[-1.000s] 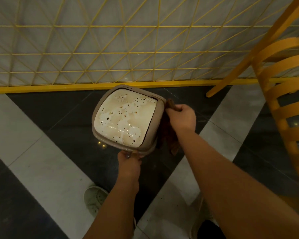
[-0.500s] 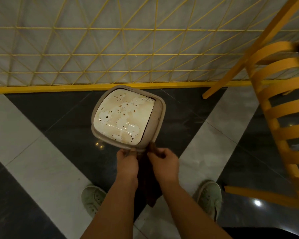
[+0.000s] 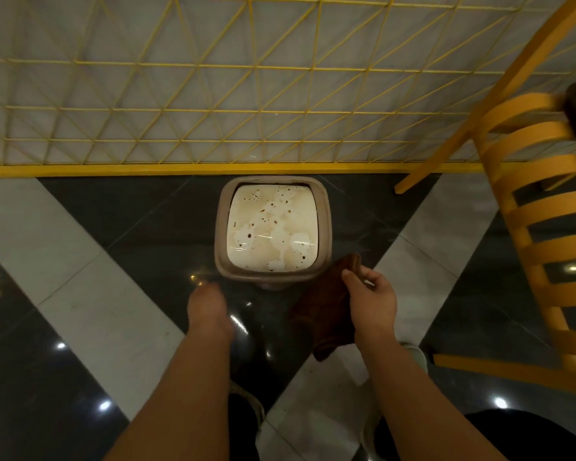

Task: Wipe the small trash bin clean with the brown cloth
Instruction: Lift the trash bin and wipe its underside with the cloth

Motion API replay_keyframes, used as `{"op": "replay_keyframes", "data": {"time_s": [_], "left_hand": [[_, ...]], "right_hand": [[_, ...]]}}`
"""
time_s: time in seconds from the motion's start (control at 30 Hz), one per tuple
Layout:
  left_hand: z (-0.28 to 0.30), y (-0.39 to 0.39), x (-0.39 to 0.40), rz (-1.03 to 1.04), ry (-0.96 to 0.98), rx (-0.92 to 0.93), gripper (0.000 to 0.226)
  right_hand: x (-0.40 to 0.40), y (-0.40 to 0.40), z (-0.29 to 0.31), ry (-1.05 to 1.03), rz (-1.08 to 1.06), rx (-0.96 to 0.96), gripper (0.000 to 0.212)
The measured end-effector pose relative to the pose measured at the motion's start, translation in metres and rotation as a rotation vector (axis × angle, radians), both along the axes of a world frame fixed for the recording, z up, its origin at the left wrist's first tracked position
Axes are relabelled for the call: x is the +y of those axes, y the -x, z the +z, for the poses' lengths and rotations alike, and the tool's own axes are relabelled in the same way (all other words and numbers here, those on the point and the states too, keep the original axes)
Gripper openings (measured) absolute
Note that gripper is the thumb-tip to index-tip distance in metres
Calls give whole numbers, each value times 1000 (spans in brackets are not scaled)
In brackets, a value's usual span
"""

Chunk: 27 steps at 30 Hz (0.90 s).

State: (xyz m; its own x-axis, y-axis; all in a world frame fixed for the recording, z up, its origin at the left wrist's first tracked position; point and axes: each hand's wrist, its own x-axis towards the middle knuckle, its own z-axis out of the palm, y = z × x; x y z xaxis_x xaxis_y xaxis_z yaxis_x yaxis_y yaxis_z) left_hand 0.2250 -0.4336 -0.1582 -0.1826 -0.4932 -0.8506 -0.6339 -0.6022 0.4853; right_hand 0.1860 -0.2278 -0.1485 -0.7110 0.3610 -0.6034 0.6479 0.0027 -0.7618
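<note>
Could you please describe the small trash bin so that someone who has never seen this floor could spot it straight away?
Find the yellow wire lattice fence along the wall; the small trash bin stands on the dark floor tile just before its yellow base rail. It is a beige, rounded-square bin with a cream lid spotted with brown stains, left of the yellow slatted chair.

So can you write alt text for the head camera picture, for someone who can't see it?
A small bin with a stained white lid stands on the dark floor by a yellow fence, seen from above. The right hand holds a brown cloth near the bin's corner; the left hand hangs empty, near the bin. A yellow chair is at right.
</note>
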Motion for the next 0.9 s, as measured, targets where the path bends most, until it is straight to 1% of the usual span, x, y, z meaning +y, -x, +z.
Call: {"op": "replay_keyframes", "data": {"time_s": [0.07, 0.1, 0.2, 0.3, 0.37, 0.43, 0.5, 0.57, 0.63, 0.7, 0.8, 0.87, 0.9], "left_hand": [[8, 5, -9, -6, 6, 74, 18], [10, 8, -8, -11, 8, 101, 15], [5, 9, 1, -7, -10, 180, 23], [0, 4, 12, -33, -64, 167, 20], [-2, 0, 17, -68, -104, 145, 25], [-4, -2, 20, -126, -128, 110, 26], [-6, -2, 24, -183, -121, 105, 27], [-7, -2, 28, -197, -119, 116, 28], [-7, -1, 29, -173, -143, 126, 25], [-6, -1, 29, -143, -159, 120, 22], [-5, -1, 30, -160, -145, 116, 22], [-7, 0, 30, -183, -113, 122, 20], [-9, 0, 30, -201, -82, 121, 19]], "right_hand": [[-5, 1, -1, 1, 25, 0, 10], [-7, 2, -1, 5, 37, -1, 6], [-13, 9, -1, -13, 25, 12, 3], [-15, 16, -5, -45, -38, 22, 8], [-20, 14, -9, -56, -39, 10, 14], [-30, 5, -15, -91, 13, 10, 17], [-45, -6, -19, -108, 63, 38, 15], [-60, -15, -22, -103, 94, 61, 13], [-73, -22, -26, -103, 177, 70, 14], [-80, -29, -27, -134, 330, 86, 15], [-77, -33, -27, -201, 552, 122, 16], [-68, -27, -28, -263, 630, 155, 14], [-63, -22, -28, -282, 627, 166, 14]]}}
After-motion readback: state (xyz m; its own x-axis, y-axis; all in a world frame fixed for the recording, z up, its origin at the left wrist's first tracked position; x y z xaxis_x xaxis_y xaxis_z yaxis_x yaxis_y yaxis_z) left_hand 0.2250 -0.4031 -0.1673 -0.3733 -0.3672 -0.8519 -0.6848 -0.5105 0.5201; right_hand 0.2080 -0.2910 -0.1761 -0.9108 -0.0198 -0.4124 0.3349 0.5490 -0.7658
